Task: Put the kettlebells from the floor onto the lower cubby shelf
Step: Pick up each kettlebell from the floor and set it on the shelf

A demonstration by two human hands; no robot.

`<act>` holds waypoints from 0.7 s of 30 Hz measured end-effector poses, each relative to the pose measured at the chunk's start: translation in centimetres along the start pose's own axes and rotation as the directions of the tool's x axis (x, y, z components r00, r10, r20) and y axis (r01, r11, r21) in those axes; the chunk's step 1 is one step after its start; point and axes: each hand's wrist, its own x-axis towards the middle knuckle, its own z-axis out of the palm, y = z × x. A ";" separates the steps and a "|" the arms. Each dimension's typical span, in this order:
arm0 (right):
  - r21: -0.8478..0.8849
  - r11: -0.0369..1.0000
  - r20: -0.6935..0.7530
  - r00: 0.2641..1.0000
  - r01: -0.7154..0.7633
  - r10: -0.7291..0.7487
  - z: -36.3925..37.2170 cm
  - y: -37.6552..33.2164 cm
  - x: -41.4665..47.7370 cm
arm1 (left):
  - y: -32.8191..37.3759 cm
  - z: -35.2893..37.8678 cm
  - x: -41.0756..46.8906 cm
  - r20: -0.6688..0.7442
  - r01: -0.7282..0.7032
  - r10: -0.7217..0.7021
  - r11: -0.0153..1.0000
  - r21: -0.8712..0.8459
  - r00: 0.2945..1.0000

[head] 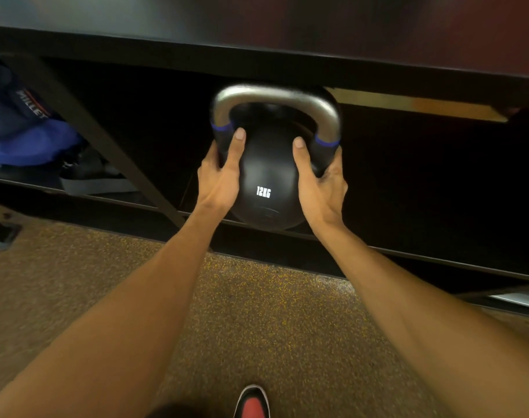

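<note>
Centrally, a black kettlebell (267, 176) marked "12KG", with a bare metal handle banded in blue at both bases, sits at the front edge of the lower cubby shelf (408, 251), its handle top just under the dark board above. Left hand (219, 173) and right hand (320, 179) clasp it from either side, fingers (237, 149) curled closed around the handle bases and thumbs pressed against the black body. Outward lie a blue bag (28, 131) in the cubby to the left, speckled floor (257, 327) beneath the forearms, and a red shoe (252, 404) at the bottom edge.
</note>
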 end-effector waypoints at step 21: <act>0.073 0.997 0.122 0.992 0.034 -0.043 5.6 -0.1 0.8 | -1.2 -5.4 3.4 -0.026 0.008 -0.009 1.000 -0.011 1.000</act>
